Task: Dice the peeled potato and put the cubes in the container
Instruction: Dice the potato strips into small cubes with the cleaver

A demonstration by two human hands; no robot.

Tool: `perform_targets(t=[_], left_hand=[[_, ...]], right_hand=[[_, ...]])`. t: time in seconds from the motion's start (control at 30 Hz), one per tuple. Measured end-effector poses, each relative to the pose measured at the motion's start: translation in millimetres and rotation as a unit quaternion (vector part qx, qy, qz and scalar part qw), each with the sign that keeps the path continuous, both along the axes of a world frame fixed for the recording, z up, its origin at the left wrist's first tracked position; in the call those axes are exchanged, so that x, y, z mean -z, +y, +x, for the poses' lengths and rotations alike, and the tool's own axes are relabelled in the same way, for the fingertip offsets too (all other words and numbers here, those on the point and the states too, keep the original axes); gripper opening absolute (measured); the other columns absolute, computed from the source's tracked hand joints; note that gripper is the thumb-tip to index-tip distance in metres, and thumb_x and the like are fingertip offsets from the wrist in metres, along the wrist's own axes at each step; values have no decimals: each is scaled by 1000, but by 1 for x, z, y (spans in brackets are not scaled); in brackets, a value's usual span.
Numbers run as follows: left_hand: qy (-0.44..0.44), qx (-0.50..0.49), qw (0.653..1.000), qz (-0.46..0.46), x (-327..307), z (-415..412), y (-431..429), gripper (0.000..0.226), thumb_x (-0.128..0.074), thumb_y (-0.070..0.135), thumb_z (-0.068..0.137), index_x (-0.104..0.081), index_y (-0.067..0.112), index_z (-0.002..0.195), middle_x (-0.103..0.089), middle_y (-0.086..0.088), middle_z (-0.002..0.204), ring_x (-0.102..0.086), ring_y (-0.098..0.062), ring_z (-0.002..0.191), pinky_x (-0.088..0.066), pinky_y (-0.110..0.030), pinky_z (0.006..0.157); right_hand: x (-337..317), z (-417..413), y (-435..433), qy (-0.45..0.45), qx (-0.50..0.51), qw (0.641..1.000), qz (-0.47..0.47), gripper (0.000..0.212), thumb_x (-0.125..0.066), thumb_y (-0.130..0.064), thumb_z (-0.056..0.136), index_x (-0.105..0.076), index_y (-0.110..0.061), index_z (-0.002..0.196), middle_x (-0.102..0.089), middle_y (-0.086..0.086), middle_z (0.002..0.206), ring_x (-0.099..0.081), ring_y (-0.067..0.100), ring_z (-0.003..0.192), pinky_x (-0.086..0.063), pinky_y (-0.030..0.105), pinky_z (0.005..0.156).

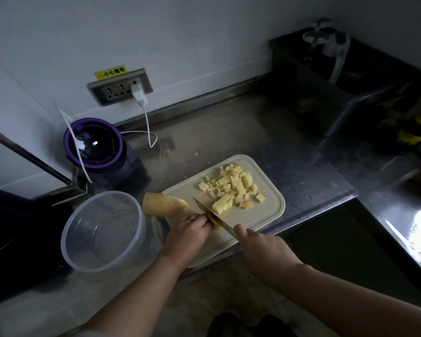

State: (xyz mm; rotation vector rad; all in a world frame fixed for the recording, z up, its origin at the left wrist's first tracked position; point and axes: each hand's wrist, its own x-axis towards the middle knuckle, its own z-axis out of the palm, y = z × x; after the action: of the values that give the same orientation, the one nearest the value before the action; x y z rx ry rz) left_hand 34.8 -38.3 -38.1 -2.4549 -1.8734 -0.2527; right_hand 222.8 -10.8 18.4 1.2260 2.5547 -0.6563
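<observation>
the two bare forearms come in from the bottom edge and are nearest to the camera. the right hand [258, 242] is clenched around the handle of a knife [213, 218], and the handle is hidden inside the fist. the long axis of the knife runs on a diagonal, from the fist at the lower right up to the tip at the upper left, so the blade points away from the person and toward the left. the left hand [188, 233] lies on the near part of the cutting board [270, 215] with the fingers curled down over a small potato piece; the knife blade is just beside the fingertips [202, 218], and a little yellow potato shows under the blade there. how big this piece is i cannot tell, because the hand covers it. a bigger potato chunk [164, 204] lies at the left edge of the board, with its long axis nearly left to right; the narrow end points right, toward the knife tip, and the wide cut end hangs over the board edge near the container [102, 232]. the potato cubes [231, 188] are in a loose heap on the far right half of the board, well apart from the container. the container is a clear round plastic tub, upright on the steel counter [229, 132], just to the left of the board. behind it stands a purple-rimmed appliance [95, 144] with a white cable [147, 122] going up to the wall socket [119, 87].
</observation>
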Motion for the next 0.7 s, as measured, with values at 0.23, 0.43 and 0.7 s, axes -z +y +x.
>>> perform_targets(t=[0.23, 0.43, 0.7], left_hand=[[-4, 13, 1000, 7, 1, -2, 3, 41, -92, 6, 43, -74, 17, 79, -69, -1, 76, -68, -15, 67, -55, -26, 60], [-8, 19, 1000, 12, 1, -3, 4, 40, -91, 4, 44, -75, 14, 80, -70, -3, 76, -68, -18, 67, -56, -27, 60], [-11, 20, 1000, -1, 3, -3, 3, 38, -91, 6, 46, -74, 14, 80, -69, -3, 76, -68, -17, 69, -56, -27, 62]], right_hand=[[-1, -2, 0, -9, -7, 1000, -7, 52, -51, -17, 100, -24, -19, 144, -60, 4, 105, -64, 16, 81, -58, 30, 73], [-1, -4, -1, -18, -17, 1000, -12, 53, -52, -17, 99, -24, -19, 144, -58, 3, 107, -62, 14, 79, -56, 28, 70], [6, -8, 0, -30, -21, 999, -17, 52, -51, -18, 99, -24, -19, 143, -57, 2, 103, -57, 12, 71, -54, 27, 66]])
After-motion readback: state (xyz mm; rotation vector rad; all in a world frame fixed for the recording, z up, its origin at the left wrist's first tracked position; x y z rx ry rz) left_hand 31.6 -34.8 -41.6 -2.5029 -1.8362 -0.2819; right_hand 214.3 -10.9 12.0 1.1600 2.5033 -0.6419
